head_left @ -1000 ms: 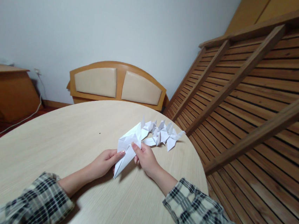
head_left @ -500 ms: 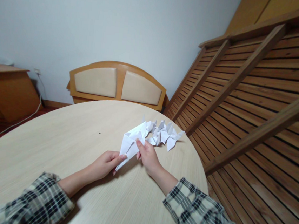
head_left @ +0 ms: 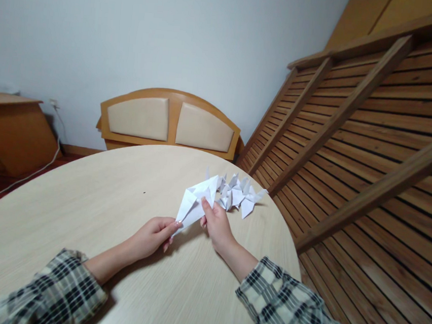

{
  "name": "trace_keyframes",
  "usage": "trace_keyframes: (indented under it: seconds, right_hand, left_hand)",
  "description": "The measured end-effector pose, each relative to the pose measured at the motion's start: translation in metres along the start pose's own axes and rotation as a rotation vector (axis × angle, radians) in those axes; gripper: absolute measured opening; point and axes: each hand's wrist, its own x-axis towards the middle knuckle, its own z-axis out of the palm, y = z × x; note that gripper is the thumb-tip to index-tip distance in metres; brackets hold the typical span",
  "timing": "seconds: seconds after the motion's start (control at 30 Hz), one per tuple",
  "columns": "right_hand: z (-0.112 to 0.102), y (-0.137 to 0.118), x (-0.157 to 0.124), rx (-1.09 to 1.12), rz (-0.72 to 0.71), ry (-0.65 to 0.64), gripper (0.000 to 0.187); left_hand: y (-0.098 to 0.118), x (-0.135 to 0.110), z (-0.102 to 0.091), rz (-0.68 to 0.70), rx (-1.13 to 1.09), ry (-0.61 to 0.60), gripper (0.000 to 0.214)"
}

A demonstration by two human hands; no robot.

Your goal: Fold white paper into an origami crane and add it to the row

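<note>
Between my hands, above the table, is a folded sheet of white paper (head_left: 196,193) with a loose flap on its near face. My left hand (head_left: 154,236) pinches its lower left tip between thumb and fingers. On the right edge, my right hand (head_left: 218,225) grips the paper with the thumb on top and the fingers beneath. Just beyond it stand several white origami cranes (head_left: 238,192) in a cluster, partly hidden by the paper.
The round pale wooden table (head_left: 93,201) carries a small dark speck. Behind it stands a headboard (head_left: 173,122) with cream panels. A slatted wooden frame (head_left: 355,145) leans close along the right side. A desk (head_left: 8,132) and a white cable are at the left.
The folded paper has turned slightly and shifted a little right and up at its left end. My right hand has moved slightly to the right; both hands keep their hold.
</note>
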Motion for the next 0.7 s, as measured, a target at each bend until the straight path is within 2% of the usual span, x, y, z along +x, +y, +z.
trace_keyframes:
  seconds: [0.7]
  right_hand:
    - [0.0001, 0.0019, 0.0025, 0.092, 0.02, 0.056, 0.051]
  left_hand:
    - [0.0004, -0.0005, -0.0007, 0.058, -0.049, 0.068, 0.046]
